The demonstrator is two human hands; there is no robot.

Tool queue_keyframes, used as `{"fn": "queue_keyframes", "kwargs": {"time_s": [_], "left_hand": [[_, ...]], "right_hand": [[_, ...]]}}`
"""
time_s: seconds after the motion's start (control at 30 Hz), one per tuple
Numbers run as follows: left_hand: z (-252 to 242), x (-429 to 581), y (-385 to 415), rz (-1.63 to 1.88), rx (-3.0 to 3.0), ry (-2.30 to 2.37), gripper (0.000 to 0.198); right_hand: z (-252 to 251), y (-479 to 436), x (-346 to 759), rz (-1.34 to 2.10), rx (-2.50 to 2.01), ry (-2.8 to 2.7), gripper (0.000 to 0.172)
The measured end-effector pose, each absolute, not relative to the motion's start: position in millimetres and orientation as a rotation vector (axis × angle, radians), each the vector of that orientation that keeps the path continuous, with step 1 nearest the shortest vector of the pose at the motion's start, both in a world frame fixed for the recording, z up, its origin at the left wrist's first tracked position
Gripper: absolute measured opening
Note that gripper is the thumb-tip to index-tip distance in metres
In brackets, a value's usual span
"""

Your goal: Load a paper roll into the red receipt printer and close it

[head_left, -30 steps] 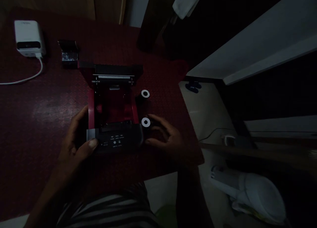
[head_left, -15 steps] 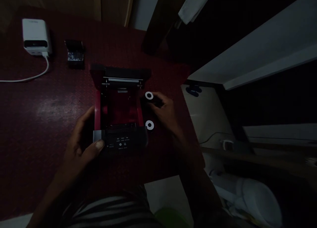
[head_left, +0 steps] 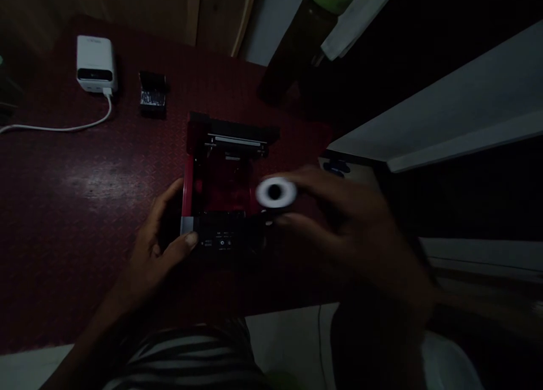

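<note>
Red and black, an open printer-like device (head_left: 223, 178) is gripped on a dark red table (head_left: 106, 192), near the middle of the scene, its lid (head_left: 237, 133) tipped up at the far side. Its near left corner is clasped by the left hand (head_left: 148, 257), with the thumb laid on the front panel (head_left: 224, 237). Well apart, a white-ended roll (head_left: 287, 195) is pinched by the thumb and fingers of the right hand (head_left: 352, 226) at the device's right side; whether they touch cannot be told through the blur. At far left, a white box (head_left: 94, 53) is joined to a white cable (head_left: 76, 128); just right of it, a small black object (head_left: 153, 91) is seen. Beyond the lid, a green-capped bottle (head_left: 292, 48) is shown.
</note>
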State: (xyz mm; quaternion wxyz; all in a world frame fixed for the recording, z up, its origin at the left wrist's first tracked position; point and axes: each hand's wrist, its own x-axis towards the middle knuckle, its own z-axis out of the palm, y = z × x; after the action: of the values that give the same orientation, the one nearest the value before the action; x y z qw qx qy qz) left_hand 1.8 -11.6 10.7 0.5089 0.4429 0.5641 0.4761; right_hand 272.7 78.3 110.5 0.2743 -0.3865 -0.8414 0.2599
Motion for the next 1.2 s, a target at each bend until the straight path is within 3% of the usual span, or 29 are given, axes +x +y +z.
{"fn": "queue_keyframes", "kwargs": {"time_s": [0.1,0.23,0.57,0.77,0.97,1.2], "left_hand": [[14.8,3.3,-11.7,1.134,1.071,1.381,0.081],[14.7,3.6,-13.0,1.145,1.067,1.385,0.082],[12.3,2.3,-11.0,1.156,1.100,1.354,0.078],[13.4,0.9,-12.2,1.140,1.102,1.355,0.077],[13.3,2.0,-12.0,1.126,1.079,1.371,0.079],[19.6,-5.3,-11.2,1.159,1.020,1.360,0.072]], "right_hand": [[95.5,86.6,227.9,0.486,-0.959,-2.564,0.037],[90.8,91.0,186.0,0.329,-1.349,-2.868,0.041],[87.0,113.3,174.1,0.728,-1.593,-2.832,0.037],[72.5,112.3,183.7,0.725,-1.441,-2.743,0.035],[83.1,107.9,212.0,0.868,-0.935,-2.598,0.045],[79.6,80.1,237.5,0.850,-0.821,-2.456,0.023]]}}
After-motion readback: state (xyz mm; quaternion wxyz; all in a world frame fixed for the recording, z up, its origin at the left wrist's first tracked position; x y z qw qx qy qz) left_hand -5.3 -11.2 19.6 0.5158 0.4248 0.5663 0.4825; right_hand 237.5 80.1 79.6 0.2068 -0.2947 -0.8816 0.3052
